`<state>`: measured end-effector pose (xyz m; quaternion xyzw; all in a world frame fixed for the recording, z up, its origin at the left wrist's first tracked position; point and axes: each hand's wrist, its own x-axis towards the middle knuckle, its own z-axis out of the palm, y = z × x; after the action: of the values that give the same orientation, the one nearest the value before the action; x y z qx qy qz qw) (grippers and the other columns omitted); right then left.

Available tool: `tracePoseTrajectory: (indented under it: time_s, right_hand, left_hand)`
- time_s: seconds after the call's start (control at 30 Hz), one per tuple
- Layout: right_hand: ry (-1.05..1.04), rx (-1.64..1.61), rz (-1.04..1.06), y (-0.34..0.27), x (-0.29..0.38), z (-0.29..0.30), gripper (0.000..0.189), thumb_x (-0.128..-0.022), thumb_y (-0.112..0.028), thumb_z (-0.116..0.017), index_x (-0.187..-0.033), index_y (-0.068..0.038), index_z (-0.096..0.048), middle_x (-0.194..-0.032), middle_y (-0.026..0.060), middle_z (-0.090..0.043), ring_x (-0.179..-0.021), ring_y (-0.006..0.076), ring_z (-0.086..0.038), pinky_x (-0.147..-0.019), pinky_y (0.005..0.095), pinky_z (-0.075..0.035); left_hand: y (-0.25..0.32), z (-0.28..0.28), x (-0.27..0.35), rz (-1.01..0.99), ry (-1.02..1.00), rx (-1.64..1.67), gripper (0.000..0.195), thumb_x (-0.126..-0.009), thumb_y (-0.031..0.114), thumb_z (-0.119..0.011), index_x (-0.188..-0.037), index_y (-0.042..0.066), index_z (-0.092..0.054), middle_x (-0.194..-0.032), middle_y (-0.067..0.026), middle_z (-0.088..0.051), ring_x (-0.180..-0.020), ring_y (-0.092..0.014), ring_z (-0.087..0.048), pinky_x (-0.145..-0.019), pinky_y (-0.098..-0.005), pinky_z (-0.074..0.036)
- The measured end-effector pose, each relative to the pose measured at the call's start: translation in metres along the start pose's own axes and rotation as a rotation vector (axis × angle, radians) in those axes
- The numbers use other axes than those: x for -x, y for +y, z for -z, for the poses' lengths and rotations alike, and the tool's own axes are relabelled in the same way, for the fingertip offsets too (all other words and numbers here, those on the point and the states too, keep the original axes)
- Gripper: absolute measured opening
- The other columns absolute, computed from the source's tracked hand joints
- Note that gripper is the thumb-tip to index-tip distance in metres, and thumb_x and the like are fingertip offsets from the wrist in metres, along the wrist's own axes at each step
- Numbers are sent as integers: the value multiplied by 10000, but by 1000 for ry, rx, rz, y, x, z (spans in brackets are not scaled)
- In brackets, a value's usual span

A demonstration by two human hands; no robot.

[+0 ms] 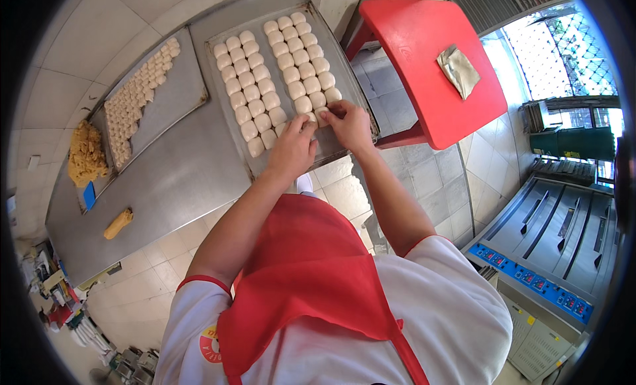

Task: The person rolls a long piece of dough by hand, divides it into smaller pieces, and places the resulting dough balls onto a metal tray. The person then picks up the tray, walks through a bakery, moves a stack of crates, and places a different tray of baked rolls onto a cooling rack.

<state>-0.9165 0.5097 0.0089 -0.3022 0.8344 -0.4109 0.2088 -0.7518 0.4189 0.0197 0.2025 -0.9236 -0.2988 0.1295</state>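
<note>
A metal baking tray (348, 87) lies before me, bearing two blocks of smooth, pale dough balls in rows of three. At the near end of the right block, my right hand (350, 124) has thumb and fingertips around a dough ball (322, 117). Beside it, the fingertips of my left hand (294, 149) close on another dough ball (311, 117), which they partly cover. My left hand also hides part of the near end of the left block (252, 93). The balls sit close together, many touching their neighbours.
Left on the steel table (194, 171) are a second tray (174, 104) of small dough pieces, a yellowish crumbly mass (85, 154), a blue scraper (89, 196) and a dough roll (118, 223). A red plastic stool (417, 52) holding a folded packet (458, 72) stands right. A deck oven (541, 236) is lower right.
</note>
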Motion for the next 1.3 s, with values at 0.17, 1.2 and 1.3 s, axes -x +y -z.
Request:
tracePoseTrajectory:
  time_s: [0.17,1.2,1.3]
  right_hand:
    - [-19,112,-26,-7,0,2,309,-885,-249,-815,-1096,-28,-769,-1021,155,-777,-962,319,-739,-870,420,-567]
    - [-743,-165,337,-327,199,-578,413,-897,-238,-818,-1217,2,-714,-1085,177,-761,-909,272,-752,-836,357,-604]
    - [-747,-102,241,-331,203,-585,363,-883,-213,-824,-1150,14,-727,-979,159,-777,-870,246,-748,-808,347,-594]
  left_hand:
    - [3,4,3,20,-62,4,442,-886,123,-757,-1310,48,-658,-1407,-147,-569,-1252,-365,-615,-1035,-435,-532]
    - [-420,326,435,336,404,-237,421,-803,294,-858,-1182,170,-722,-1120,-13,-711,-1125,-215,-684,-1262,-611,-233]
    - [-425,327,442,294,449,-211,415,-798,286,-865,-1171,169,-724,-1134,-8,-714,-1128,-212,-687,-1267,-615,-225]
